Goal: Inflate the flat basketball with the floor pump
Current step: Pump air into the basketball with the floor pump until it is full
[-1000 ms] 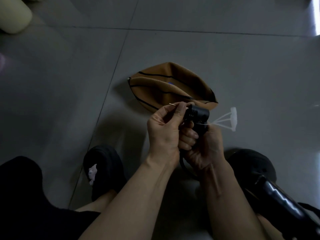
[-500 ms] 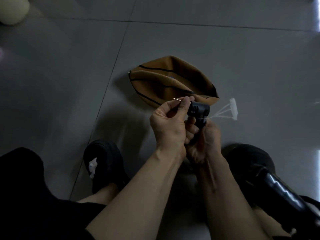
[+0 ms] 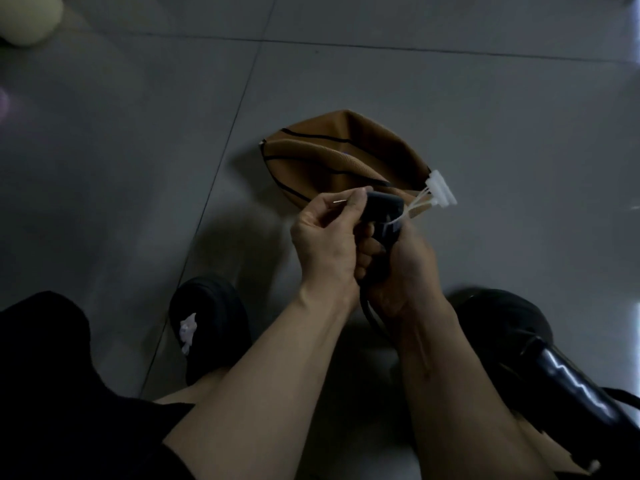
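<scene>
Basketball (image 3: 341, 157), collapsed, lies on grey floor tiles (image 3: 138, 168) at twelve o'clock from the hands. Left hand (image 3: 325, 237) pinches the needle (image 3: 341, 201); seat it straight (dim light, so go slowly). At three o'clock, right hand (image 3: 405, 271) grips the pump head (image 3: 384, 209).

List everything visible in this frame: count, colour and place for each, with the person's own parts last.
flat basketball: one, orange-brown with black seams, on the floor ahead of the hands
pump head: one, black, held between both hands
inflation needle: one, thin metal, pinched at the pump head
plastic adapter set: one, white, dangling off the pump head
floor pump barrel: one, black, lower right
floor: grey tiles
slippers: two, black
left hand: pinches needle
right hand: grips pump head
</scene>
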